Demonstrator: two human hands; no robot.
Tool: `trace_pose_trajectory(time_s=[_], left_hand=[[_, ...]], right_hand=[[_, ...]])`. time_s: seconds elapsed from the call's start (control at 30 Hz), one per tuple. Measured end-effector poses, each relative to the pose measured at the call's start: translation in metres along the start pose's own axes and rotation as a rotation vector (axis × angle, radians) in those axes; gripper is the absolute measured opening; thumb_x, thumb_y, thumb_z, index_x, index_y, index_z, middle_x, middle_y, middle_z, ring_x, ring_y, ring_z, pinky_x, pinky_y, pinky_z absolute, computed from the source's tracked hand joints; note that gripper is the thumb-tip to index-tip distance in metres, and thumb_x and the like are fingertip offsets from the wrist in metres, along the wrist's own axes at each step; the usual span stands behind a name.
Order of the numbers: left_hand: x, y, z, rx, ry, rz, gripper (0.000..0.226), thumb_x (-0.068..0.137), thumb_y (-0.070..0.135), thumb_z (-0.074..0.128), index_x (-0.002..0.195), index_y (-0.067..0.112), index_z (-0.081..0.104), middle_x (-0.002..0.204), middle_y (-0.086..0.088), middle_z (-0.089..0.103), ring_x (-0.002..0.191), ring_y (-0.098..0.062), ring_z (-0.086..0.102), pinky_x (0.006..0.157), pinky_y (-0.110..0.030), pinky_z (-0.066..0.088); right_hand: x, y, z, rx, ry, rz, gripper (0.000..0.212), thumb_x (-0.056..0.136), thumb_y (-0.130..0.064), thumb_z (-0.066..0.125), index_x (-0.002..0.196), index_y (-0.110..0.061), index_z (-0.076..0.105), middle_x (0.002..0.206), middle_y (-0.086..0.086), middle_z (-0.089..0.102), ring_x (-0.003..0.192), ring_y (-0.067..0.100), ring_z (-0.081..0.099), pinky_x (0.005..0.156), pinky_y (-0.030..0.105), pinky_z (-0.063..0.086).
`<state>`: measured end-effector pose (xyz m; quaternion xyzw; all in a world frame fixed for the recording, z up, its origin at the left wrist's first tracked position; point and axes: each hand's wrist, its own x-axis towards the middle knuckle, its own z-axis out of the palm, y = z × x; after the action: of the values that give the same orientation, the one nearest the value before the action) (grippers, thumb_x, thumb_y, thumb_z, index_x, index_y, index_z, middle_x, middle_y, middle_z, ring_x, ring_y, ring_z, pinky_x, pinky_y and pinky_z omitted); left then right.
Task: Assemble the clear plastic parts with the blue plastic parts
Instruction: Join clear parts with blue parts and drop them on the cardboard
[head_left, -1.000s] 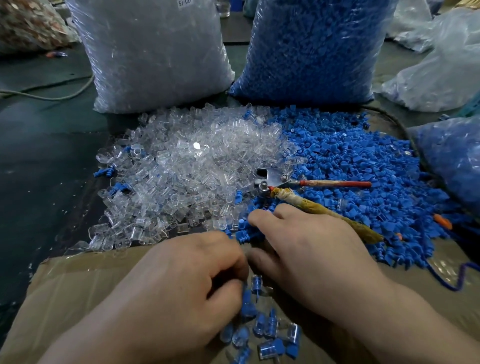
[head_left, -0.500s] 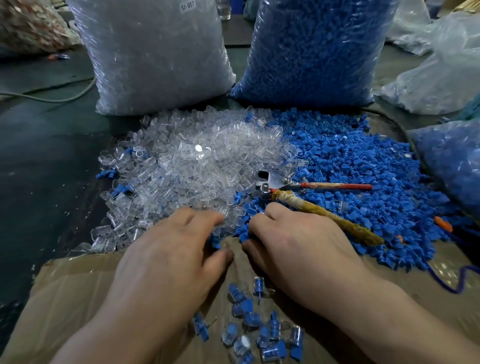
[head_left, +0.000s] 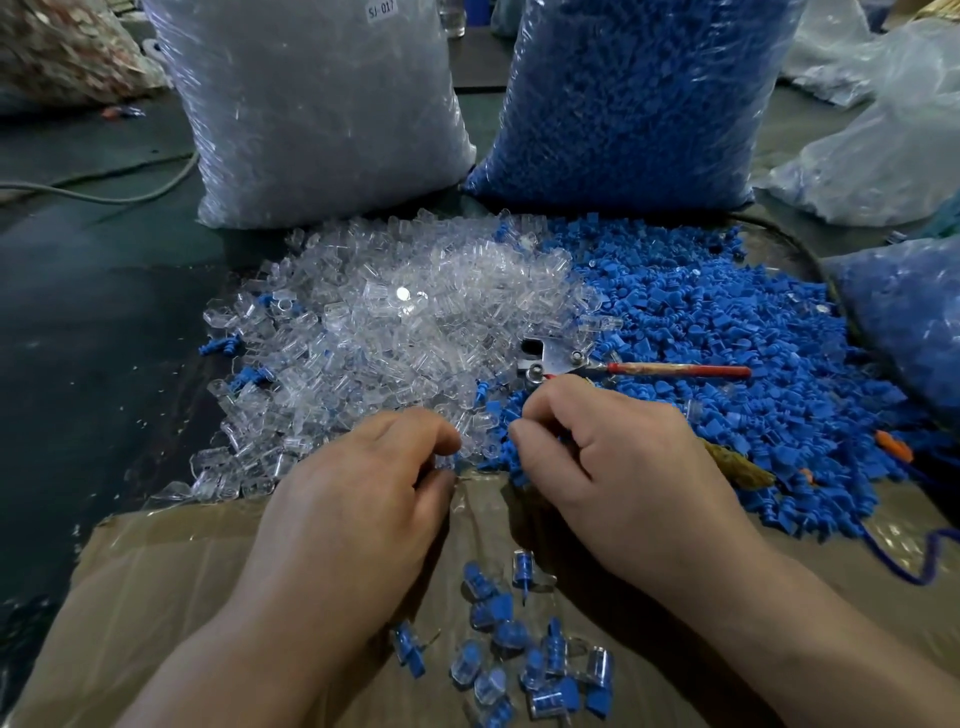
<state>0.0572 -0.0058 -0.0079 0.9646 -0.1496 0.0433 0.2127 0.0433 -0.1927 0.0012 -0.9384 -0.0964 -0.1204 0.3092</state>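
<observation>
From my feed, both hands are down at the seam where the two heaps meet. The clear parts (head_left: 395, 322) lie in a mound to the left and the blue parts (head_left: 727, 332) spread to the right, the two piles touching and mixing a little along their border. My left hand (head_left: 358, 493) has its fingers curled at the near edge of the clear mound, thumb drawn in towards the forefinger. My right hand (head_left: 613, 467) is curled the same way, just beside it, with its fingertips (head_left: 524, 431) in the blue heap. The knuckles hide what lies under them, so I cannot tell whether either hand has actually pinched a piece.

Below the wrists, a small scatter of assembled pieces (head_left: 519, 649) – clear shells with blue inserts – rests on the cardboard (head_left: 156, 597). A pair of pliers (head_left: 675, 370) with a red handle lies on the blue heap, just beyond the right hand. Behind the piles stand a bag (head_left: 322, 104) of clear pieces and a second bag (head_left: 639, 93) of blue ones – side by side.
</observation>
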Motion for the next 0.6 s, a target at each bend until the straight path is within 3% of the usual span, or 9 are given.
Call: trace_pose_trajectory(time_s=[0.07,0.17,0.3,0.37,0.47,0.53,0.6], left_hand=[[-0.001,-0.001,0.001,-0.062,0.036,-0.007,0.016,0.087,0.036,0.062,0.102,0.038,0.066,0.086,0.026,0.062,0.076,0.007,0.058,0.068,-0.015,0.050],[-0.002,-0.002,0.002,-0.130,0.063,-0.027,0.016,0.084,0.039,0.058,0.099,0.039,0.065,0.083,0.031,0.058,0.078,0.011,0.058,0.066,-0.011,0.045],[-0.002,-0.004,0.004,-0.165,0.087,-0.028,0.014,0.084,0.041,0.059,0.097,0.043,0.061,0.081,0.031,0.058,0.094,0.016,0.052,0.063,-0.009,0.040],[-0.003,-0.006,0.005,-0.177,0.099,-0.031,0.012,0.082,0.045,0.061,0.094,0.042,0.060,0.077,0.028,0.059,0.091,0.014,0.054,0.060,-0.011,0.041],[-0.003,-0.005,0.005,-0.154,0.088,-0.004,0.011,0.080,0.050,0.061,0.085,0.040,0.057,0.070,0.022,0.058,0.079,0.005,0.057,0.056,-0.017,0.043],[-0.002,-0.003,0.005,-0.108,0.077,0.018,0.014,0.079,0.051,0.060,0.082,0.039,0.054,0.067,0.021,0.057,0.065,0.002,0.056,0.055,-0.023,0.047],[-0.002,-0.001,0.005,-0.058,0.075,0.026,0.013,0.079,0.047,0.062,0.081,0.038,0.052,0.065,0.022,0.054,0.059,0.004,0.053,0.053,-0.026,0.048]], right_hand=[[0.001,0.002,0.001,0.075,-0.002,0.060,0.022,0.091,-0.044,0.048,0.077,-0.028,0.054,0.061,-0.011,0.055,0.062,0.006,0.054,0.051,0.024,0.042],[0.004,0.006,0.002,0.094,-0.044,0.115,0.016,0.092,-0.040,0.056,0.080,-0.029,0.054,0.068,-0.011,0.060,0.064,0.005,0.058,0.059,0.033,0.051],[0.000,0.005,-0.001,0.054,-0.080,0.075,0.010,0.091,-0.040,0.057,0.085,-0.033,0.054,0.080,-0.017,0.058,0.078,0.000,0.055,0.066,0.024,0.048],[-0.002,0.002,-0.005,-0.009,-0.122,0.016,0.015,0.088,-0.049,0.050,0.090,-0.035,0.054,0.088,-0.020,0.056,0.083,-0.001,0.053,0.071,0.022,0.047],[-0.005,-0.005,-0.008,-0.068,-0.298,-0.056,0.036,0.082,-0.064,0.036,0.096,-0.036,0.053,0.089,-0.018,0.055,0.083,0.002,0.053,0.073,0.030,0.049],[-0.007,-0.010,-0.004,-0.183,-0.382,-0.109,0.044,0.081,-0.066,0.031,0.102,-0.034,0.053,0.090,-0.014,0.053,0.085,0.006,0.053,0.072,0.032,0.047],[-0.007,-0.012,-0.001,-0.262,-0.382,-0.135,0.038,0.088,-0.061,0.034,0.108,-0.034,0.053,0.092,-0.012,0.049,0.088,0.011,0.051,0.069,0.031,0.042]])
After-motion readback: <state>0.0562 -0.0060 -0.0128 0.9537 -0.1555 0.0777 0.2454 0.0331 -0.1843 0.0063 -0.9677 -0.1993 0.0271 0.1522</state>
